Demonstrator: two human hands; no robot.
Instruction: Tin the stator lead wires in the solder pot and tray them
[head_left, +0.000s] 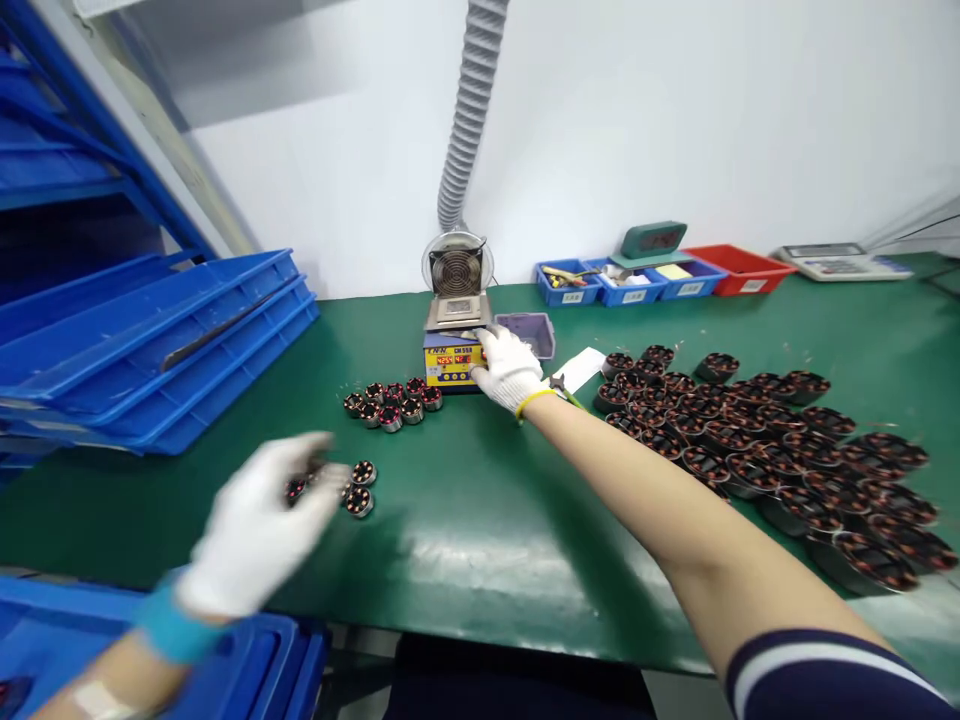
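Note:
My left hand (262, 520), in a white glove and smeared by motion, is over the green table at the left. Small copper-wound motor stators (359, 501) lie beside its fingertips, and another dark one shows between thumb and fingers; whether it is gripped I cannot tell. My right hand (510, 368), in a white knit glove with a yellow cuff, is at the upper right edge of a blue-and-yellow solder pot (450, 362) with a red digital display. Its fingers are bent over a small thin thing too unclear to name. Several stators (391, 418) stand in a cluster left of the pot.
Larger wound stators (705, 462) crowd the right side. Behind are a fan unit (457, 272) under a grey hose (471, 120), a purple bin (546, 335), blue bins (634, 294), a red bin (739, 262) and a scale (844, 264). Blue trays (247, 345) stack at left. Green-handled pliers (574, 398) lie near the paper.

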